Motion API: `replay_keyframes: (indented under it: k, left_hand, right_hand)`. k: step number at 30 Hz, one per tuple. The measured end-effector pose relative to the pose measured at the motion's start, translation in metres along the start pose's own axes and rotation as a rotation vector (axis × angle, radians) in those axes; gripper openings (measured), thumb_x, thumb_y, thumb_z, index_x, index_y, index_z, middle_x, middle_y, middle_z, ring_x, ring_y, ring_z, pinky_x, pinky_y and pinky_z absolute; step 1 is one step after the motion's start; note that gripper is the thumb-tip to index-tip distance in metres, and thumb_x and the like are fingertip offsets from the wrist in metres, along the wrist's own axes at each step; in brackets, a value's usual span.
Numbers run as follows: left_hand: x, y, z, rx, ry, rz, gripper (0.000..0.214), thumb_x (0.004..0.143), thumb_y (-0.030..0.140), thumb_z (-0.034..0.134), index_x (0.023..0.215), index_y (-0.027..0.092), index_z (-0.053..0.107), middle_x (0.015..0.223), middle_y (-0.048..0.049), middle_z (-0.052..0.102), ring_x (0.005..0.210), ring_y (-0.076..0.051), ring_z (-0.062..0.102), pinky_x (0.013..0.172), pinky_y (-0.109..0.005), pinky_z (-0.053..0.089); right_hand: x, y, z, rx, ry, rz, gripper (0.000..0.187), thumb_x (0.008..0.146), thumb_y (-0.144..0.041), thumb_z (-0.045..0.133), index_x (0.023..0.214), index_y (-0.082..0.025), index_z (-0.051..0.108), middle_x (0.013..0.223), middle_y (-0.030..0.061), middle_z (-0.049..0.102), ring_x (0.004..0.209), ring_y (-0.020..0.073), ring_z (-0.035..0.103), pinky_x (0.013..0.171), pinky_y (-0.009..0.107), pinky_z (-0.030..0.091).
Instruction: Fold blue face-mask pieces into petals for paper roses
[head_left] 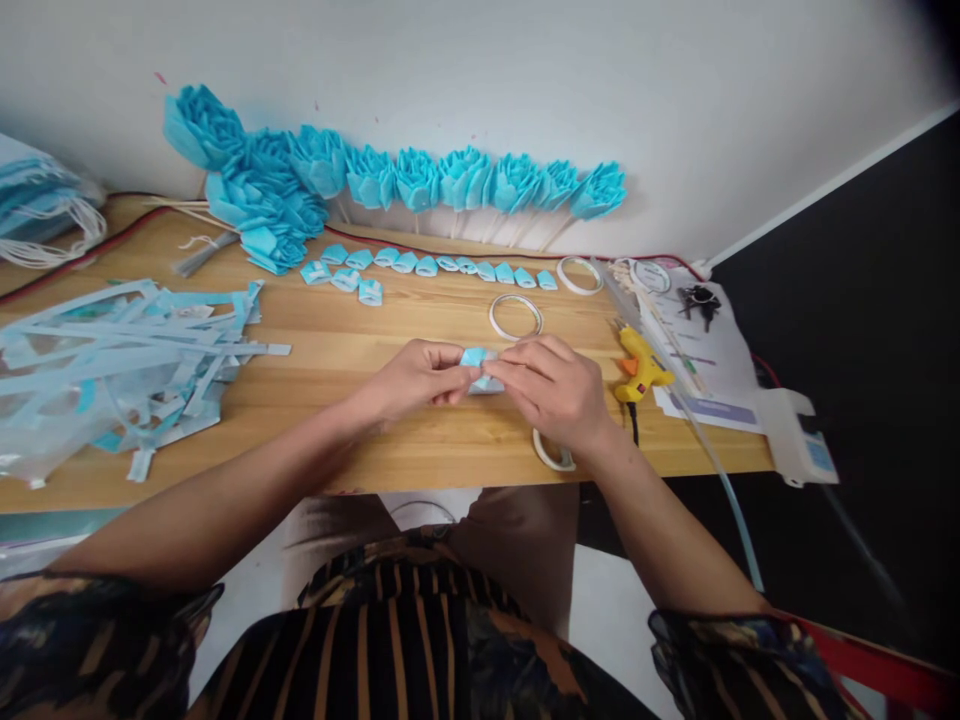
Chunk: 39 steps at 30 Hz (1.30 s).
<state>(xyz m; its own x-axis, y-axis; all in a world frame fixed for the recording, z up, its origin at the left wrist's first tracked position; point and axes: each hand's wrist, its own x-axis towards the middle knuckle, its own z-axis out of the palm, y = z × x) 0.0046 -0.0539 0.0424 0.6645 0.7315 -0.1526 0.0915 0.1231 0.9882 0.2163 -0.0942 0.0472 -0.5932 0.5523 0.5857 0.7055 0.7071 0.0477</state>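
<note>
Over the middle of the table, my left hand (433, 375) pinches a small light-blue folded petal (474, 357) between thumb and fingers. My right hand (555, 385) meets it from the other side, its fingertips closed on the petal's right end, so part of the piece is hidden. Just behind the right hand lies a roll of white tape (516, 335). A white ring (553, 462), perhaps another tape roll, is partly covered by my right wrist. Farther back, similar blue folded petals (405, 262) lie in a row, with a few more in front at its left end.
Several blue fabric flowers (466, 178) on sticks lean against the wall. Cut blue-white strips (142, 345) are heaped at left. A yellow glue gun (639, 365), papers (720, 345), keys (699, 303) and another tape roll (592, 288) are at right. A white holder (795, 435) overhangs the right edge.
</note>
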Motion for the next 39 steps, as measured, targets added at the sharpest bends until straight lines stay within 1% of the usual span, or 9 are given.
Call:
replay_keyframes:
  k: [4, 8, 13, 19, 23, 26, 31, 33, 39]
  left_hand:
    - [0.002, -0.002, -0.003, 0.039, 0.059, 0.014, 0.031, 0.081, 0.036, 0.06, 0.06, 0.016, 0.051, 0.053, 0.0041, 0.047, 0.051, -0.006, 0.038, 0.052, -0.021, 0.029]
    - [0.002, -0.001, -0.004, 0.094, 0.074, 0.046, 0.033, 0.083, 0.037, 0.058, 0.059, 0.016, 0.049, 0.054, 0.0037, 0.047, 0.052, -0.007, 0.038, 0.053, -0.021, 0.029]
    - [0.002, -0.003, -0.003, 0.146, 0.095, 0.076, 0.035, 0.083, 0.038, 0.057, 0.058, 0.016, 0.048, 0.054, 0.004, 0.045, 0.052, -0.007, 0.037, 0.053, -0.022, 0.028]
    - [0.004, -0.006, -0.003, 0.14, 0.111, 0.095, 0.036, 0.083, 0.041, 0.058, 0.058, 0.017, 0.048, 0.054, 0.0039, 0.045, 0.052, -0.007, 0.037, 0.052, -0.022, 0.029]
    - [0.004, -0.006, -0.003, 0.122, 0.117, 0.093, 0.036, 0.083, 0.04, 0.058, 0.057, 0.017, 0.047, 0.053, 0.0046, 0.042, 0.051, -0.006, 0.035, 0.052, -0.022, 0.027]
    - [0.004, -0.007, -0.003, 0.133, 0.122, 0.084, 0.037, 0.082, 0.041, 0.058, 0.057, 0.017, 0.048, 0.053, 0.0045, 0.042, 0.051, -0.007, 0.035, 0.052, -0.022, 0.026]
    - [0.004, -0.006, -0.003, 0.112, 0.119, 0.08, 0.035, 0.081, 0.04, 0.058, 0.057, 0.017, 0.048, 0.053, 0.0037, 0.046, 0.051, -0.007, 0.038, 0.052, -0.022, 0.029]
    - [0.004, -0.006, -0.003, 0.101, 0.116, 0.07, 0.034, 0.081, 0.039, 0.058, 0.056, 0.017, 0.048, 0.052, 0.0038, 0.046, 0.05, -0.007, 0.037, 0.052, -0.022, 0.029]
    - [0.003, -0.004, -0.003, 0.081, 0.139, 0.054, 0.034, 0.082, 0.036, 0.057, 0.056, 0.017, 0.048, 0.052, 0.0037, 0.046, 0.049, -0.007, 0.037, 0.051, -0.022, 0.028]
  right_hand:
    - [0.004, 0.002, -0.006, 0.135, -0.003, 0.082, 0.035, 0.09, -0.009, 0.052, 0.114, -0.026, 0.069, 0.103, 0.005, 0.072, 0.094, 0.0207, 0.063, 0.077, 0.037, 0.054]
    - [0.008, 0.0, -0.006, 0.366, 0.12, 0.445, 0.034, 0.093, -0.014, 0.05, 0.12, -0.026, 0.066, 0.107, 0.0057, 0.071, 0.098, 0.0194, 0.066, 0.08, 0.037, 0.055]
    - [0.011, -0.005, 0.007, 0.765, 0.017, 0.677, 0.031, 0.092, -0.029, 0.057, 0.122, -0.022, 0.063, 0.102, 0.0044, 0.07, 0.082, 0.0137, 0.066, 0.068, 0.028, 0.056]
    - [0.012, -0.005, 0.018, 0.79, 0.121, 0.821, 0.021, 0.089, -0.035, 0.062, 0.103, -0.02, 0.067, 0.087, 0.0017, 0.07, 0.068, 0.0112, 0.063, 0.063, 0.027, 0.053]
    - [0.015, -0.011, 0.019, 0.756, 0.13, 0.785, 0.012, 0.086, -0.03, 0.065, 0.09, -0.019, 0.067, 0.081, 0.0005, 0.071, 0.065, 0.0108, 0.063, 0.058, 0.024, 0.05]
    - [0.016, -0.016, 0.02, 0.6, 0.18, 0.703, 0.005, 0.085, -0.024, 0.067, 0.083, -0.02, 0.066, 0.078, -0.0005, 0.07, 0.069, 0.0123, 0.064, 0.062, 0.025, 0.052]
    - [0.01, -0.02, 0.023, 0.147, 0.269, 0.362, 0.007, 0.089, -0.018, 0.066, 0.087, -0.024, 0.069, 0.086, 0.0027, 0.073, 0.081, 0.0172, 0.066, 0.073, 0.032, 0.052]
    - [0.008, -0.02, 0.024, 0.046, 0.293, 0.282, 0.01, 0.088, -0.016, 0.067, 0.09, -0.025, 0.068, 0.087, 0.0027, 0.073, 0.082, 0.0181, 0.067, 0.074, 0.033, 0.052]
    - [0.008, -0.022, 0.018, 0.069, 0.375, 0.362, 0.012, 0.089, -0.015, 0.065, 0.095, -0.026, 0.065, 0.087, 0.0019, 0.072, 0.08, 0.0181, 0.067, 0.074, 0.034, 0.053]
